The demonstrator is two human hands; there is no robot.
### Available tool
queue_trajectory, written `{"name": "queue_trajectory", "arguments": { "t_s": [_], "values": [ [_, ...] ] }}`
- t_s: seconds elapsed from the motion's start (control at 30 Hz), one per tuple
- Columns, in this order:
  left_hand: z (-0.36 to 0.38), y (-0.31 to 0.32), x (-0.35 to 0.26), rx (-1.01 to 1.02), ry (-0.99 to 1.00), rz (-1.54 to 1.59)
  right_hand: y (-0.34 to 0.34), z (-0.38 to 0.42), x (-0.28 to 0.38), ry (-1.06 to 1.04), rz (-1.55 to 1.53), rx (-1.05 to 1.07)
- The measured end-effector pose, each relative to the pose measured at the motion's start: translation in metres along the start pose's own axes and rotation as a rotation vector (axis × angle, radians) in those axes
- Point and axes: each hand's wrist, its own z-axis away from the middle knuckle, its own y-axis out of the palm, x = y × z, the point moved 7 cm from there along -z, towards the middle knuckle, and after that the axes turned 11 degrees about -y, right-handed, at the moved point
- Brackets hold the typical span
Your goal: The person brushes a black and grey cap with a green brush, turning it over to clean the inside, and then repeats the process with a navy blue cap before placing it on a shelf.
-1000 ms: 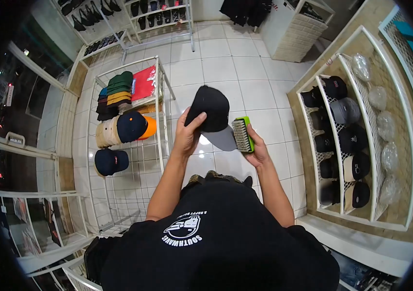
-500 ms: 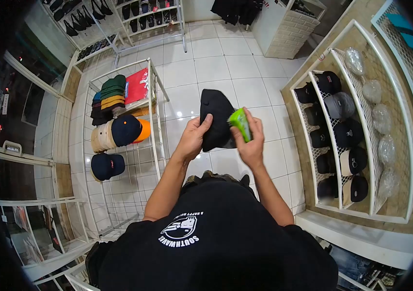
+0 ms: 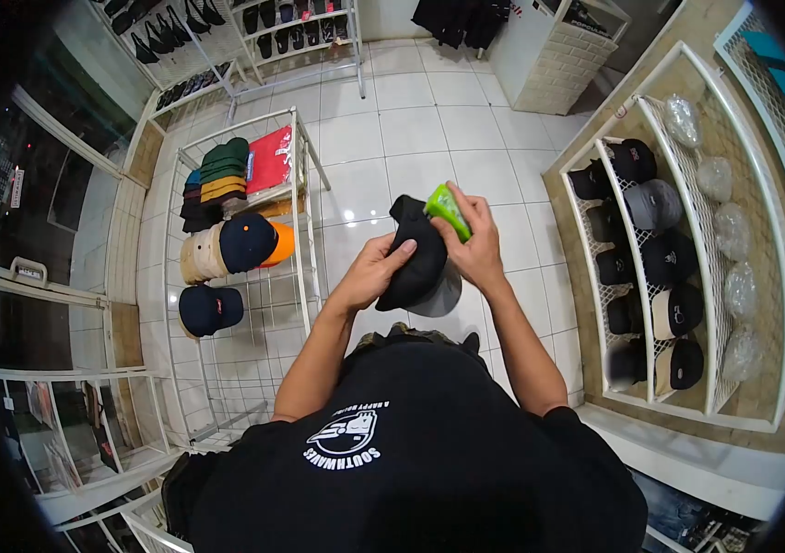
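A black cap (image 3: 420,258) with a grey part (image 3: 441,295) showing at its lower right is held in front of my body. My left hand (image 3: 376,274) grips its left side, with the thumb lying on the black fabric and the other fingers hidden behind. In my right hand (image 3: 477,241) is a small bright green brush (image 3: 449,212), pinched between thumb and fingers. The brush is at the cap's upper right edge; its bristle side is hidden, and whether it touches the fabric is hard to make out.
On the left a white wire rack (image 3: 305,230) carries folded beanies (image 3: 224,168), several caps (image 3: 245,241) and a red packet (image 3: 270,158). A slanted white shelf (image 3: 637,258) on the right holds more caps. Shoe shelves (image 3: 296,37) stand at the back, beyond the tiled floor (image 3: 411,129).
The cap has been turned and tilted, so its grey part now shows more. My right hand has shifted slightly upward with the brush, toward the cap's upper edge.
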Motion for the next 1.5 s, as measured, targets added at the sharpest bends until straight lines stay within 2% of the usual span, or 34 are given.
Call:
{"name": "queue_trajectory", "arguments": {
  "t_s": [0.1, 0.13, 0.2, 0.27, 0.33, 0.37, 0.4, 0.47, 0.53, 0.6, 0.67, 0.73, 0.8, 0.87, 0.9, 0.93, 1.0, 1.03, 1.1, 1.2, 1.33, 1.4, 1.47, 1.5],
  "values": [
    [0.003, -0.004, -0.004, -0.058, 0.05, -0.049, 0.005, 0.002, 0.036, -0.286, -0.037, 0.116],
    [0.003, -0.007, -0.002, -0.059, 0.044, -0.051, 0.003, 0.0, 0.031, -0.28, -0.041, 0.114],
    [0.0, -0.009, 0.007, -0.007, 0.007, -0.16, 0.003, -0.007, 0.003, -0.049, -0.046, 0.119],
    [-0.001, -0.007, 0.007, -0.023, 0.033, -0.143, 0.003, -0.006, 0.001, -0.022, -0.095, 0.095],
    [-0.002, -0.006, -0.001, -0.045, 0.058, -0.126, 0.006, 0.001, 0.041, -0.288, -0.066, 0.143],
    [0.0, -0.005, -0.002, -0.032, 0.053, -0.098, 0.004, 0.0, 0.044, -0.334, -0.011, 0.123],
    [0.002, -0.003, -0.004, -0.016, 0.048, -0.071, 0.005, -0.001, 0.034, -0.32, -0.013, 0.123],
    [0.004, -0.002, -0.002, -0.009, 0.006, -0.089, 0.008, -0.004, -0.012, -0.003, -0.066, 0.092],
    [0.0, -0.005, -0.004, -0.065, -0.002, -0.119, 0.004, -0.005, 0.0, -0.054, -0.032, 0.063],
    [0.001, -0.005, -0.004, -0.057, 0.0, -0.114, 0.007, 0.003, 0.039, -0.307, -0.071, 0.128],
    [0.001, -0.002, -0.005, -0.021, 0.006, -0.121, 0.006, 0.0, 0.031, -0.287, -0.058, 0.117],
    [-0.003, -0.003, 0.002, -0.008, -0.027, -0.184, 0.009, -0.004, 0.0, -0.019, -0.16, 0.077],
    [-0.006, 0.0, 0.002, 0.017, -0.015, -0.136, 0.006, -0.005, 0.005, -0.055, -0.13, 0.085],
    [-0.004, -0.001, 0.001, -0.013, 0.015, -0.134, 0.008, 0.001, 0.044, -0.387, -0.033, 0.175],
    [-0.006, -0.003, 0.004, 0.01, 0.002, -0.174, 0.009, 0.001, 0.038, -0.34, -0.002, 0.18],
    [-0.007, -0.001, 0.005, 0.036, -0.005, -0.214, 0.01, -0.002, 0.02, -0.223, -0.119, 0.128],
    [-0.002, 0.006, 0.004, 0.032, -0.047, -0.274, 0.009, -0.008, -0.002, -0.028, -0.123, 0.122],
    [0.002, 0.009, -0.001, 0.007, -0.047, -0.229, 0.004, -0.007, 0.003, -0.03, -0.117, 0.115],
    [0.003, 0.005, -0.009, -0.021, 0.005, -0.214, 0.002, -0.002, 0.031, -0.232, -0.15, 0.171],
    [0.005, 0.004, -0.009, 0.051, -0.006, -0.192, 0.003, -0.004, 0.022, -0.187, -0.168, 0.136],
    [0.004, 0.005, -0.005, 0.003, -0.038, -0.127, 0.005, -0.008, 0.0, -0.038, -0.141, 0.168],
    [0.006, 0.003, -0.006, -0.012, -0.038, -0.116, 0.005, -0.002, 0.015, -0.097, -0.14, 0.182],
    [0.009, 0.006, -0.005, 0.081, -0.063, -0.142, 0.001, -0.002, 0.02, -0.154, -0.157, 0.1],
    [0.01, 0.007, -0.004, 0.081, -0.063, -0.142, 0.001, -0.003, 0.005, -0.109, -0.112, 0.1]
  ]
}}
